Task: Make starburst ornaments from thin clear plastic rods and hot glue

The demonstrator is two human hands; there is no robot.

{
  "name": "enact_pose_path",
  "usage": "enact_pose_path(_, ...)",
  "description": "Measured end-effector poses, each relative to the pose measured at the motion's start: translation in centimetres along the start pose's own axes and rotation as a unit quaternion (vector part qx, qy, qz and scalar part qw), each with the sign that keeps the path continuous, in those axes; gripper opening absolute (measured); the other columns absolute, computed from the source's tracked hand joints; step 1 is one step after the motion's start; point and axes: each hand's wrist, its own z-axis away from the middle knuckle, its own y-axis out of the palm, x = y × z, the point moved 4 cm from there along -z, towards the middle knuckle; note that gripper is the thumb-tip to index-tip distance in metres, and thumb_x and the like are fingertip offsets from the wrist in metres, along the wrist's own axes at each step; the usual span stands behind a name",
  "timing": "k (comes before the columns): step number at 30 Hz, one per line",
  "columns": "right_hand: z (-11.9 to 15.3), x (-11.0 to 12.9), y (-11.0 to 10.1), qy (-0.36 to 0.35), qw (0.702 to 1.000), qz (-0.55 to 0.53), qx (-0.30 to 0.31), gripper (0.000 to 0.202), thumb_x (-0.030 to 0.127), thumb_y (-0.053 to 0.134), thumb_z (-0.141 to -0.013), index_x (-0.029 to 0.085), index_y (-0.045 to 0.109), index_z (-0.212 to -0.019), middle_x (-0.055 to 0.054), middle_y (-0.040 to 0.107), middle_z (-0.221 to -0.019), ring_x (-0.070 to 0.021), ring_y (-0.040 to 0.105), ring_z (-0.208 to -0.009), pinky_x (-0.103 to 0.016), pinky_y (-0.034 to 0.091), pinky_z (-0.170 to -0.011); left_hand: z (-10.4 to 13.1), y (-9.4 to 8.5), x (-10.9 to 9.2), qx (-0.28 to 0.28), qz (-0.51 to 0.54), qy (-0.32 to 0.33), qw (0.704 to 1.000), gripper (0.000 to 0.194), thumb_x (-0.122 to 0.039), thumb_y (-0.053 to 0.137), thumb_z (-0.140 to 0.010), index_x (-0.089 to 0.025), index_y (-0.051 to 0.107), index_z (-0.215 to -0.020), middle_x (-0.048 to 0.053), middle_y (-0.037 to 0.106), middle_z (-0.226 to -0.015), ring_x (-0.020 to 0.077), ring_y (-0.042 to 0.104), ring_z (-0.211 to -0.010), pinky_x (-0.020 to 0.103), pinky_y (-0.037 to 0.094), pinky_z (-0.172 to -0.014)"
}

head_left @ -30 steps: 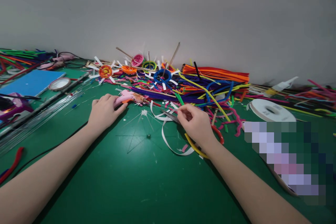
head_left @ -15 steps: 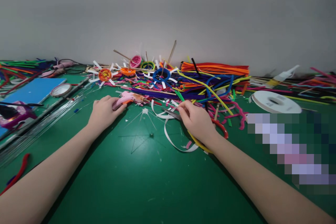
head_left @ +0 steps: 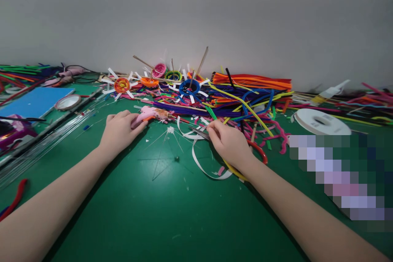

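Note:
My left hand [head_left: 119, 132] is closed around the handle of a pink hot glue gun [head_left: 149, 113], which lies on its side with its glue-crusted nozzle pointing right. My right hand [head_left: 230, 141] is closed, thumb and forefinger pinched together; whatever they hold is too small to make out. Scissors [head_left: 200, 132] lie at or under this hand, blades showing to its left and a red handle loop behind its wrist. A white paper strip [head_left: 199, 168] curls beside them. Between my hands is a small white piece with thin strands radiating from it [head_left: 170, 130]. Closer sits a small dark bead-like thing with thin wires [head_left: 177, 158].
Small coiled cups with white tabs, among them a blue one [head_left: 188, 87] and an orange one [head_left: 122, 85], stand before a pile of pipe cleaners [head_left: 251, 80]. A white ribbon spool [head_left: 323, 122] and a glue bottle [head_left: 330, 92] are right. Clear strands [head_left: 49, 141] lie left.
Both hands keep almost the same place and grip. The view has shifted slightly, so things at the left edge appear a little further left.

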Motion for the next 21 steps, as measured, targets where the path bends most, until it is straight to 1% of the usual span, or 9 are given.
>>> enact_pose_path(9, -0.17, -0.01, 0.23, 0.004, 1.0, 0.009, 0.023, 0.022, 0.031, 0.038, -0.09, 0.021, 0.057, -0.086, -0.003, 0.065, -0.066, -0.0185, 0.058, -0.059, -0.025, 0.025, -0.051, -0.14, 0.05, 0.03, 0.007, -0.009, 0.009, 1.0, 0.038, -0.047, 0.038, -0.089, -0.02, 0.045, -0.063, 0.002, 0.054, -0.071, 0.0191, 0.054, -0.075, 0.034, 0.033, -0.072)
enact_pose_path(18, -0.09, 0.13, 0.08, 0.01, 0.999, 0.016, 0.047, 0.024, 0.031, 0.036, -0.091, 0.02, 0.057, -0.089, -0.003, 0.064, -0.068, -0.0185, 0.058, -0.062, -0.025, 0.026, -0.053, 0.02, 0.3, 0.2, 0.001, 0.003, 0.002, 1.0, 0.038, -0.048, 0.039, -0.088, -0.019, 0.047, -0.064, 0.002, 0.054, -0.074, 0.0182, 0.053, -0.075, 0.034, 0.031, -0.073)
enact_pose_path(21, -0.08, 0.13, 0.06, 0.012, 0.999, 0.017, 0.049, 0.024, 0.031, 0.036, -0.091, 0.02, 0.057, -0.089, -0.003, 0.065, -0.069, -0.0188, 0.059, -0.064, -0.025, 0.026, -0.054, -0.04, 0.26, 0.19, -0.001, 0.004, 0.004, 1.0, 0.038, -0.048, 0.039, -0.089, -0.019, 0.045, -0.064, 0.002, 0.053, -0.074, 0.018, 0.052, -0.074, 0.034, 0.03, -0.073)
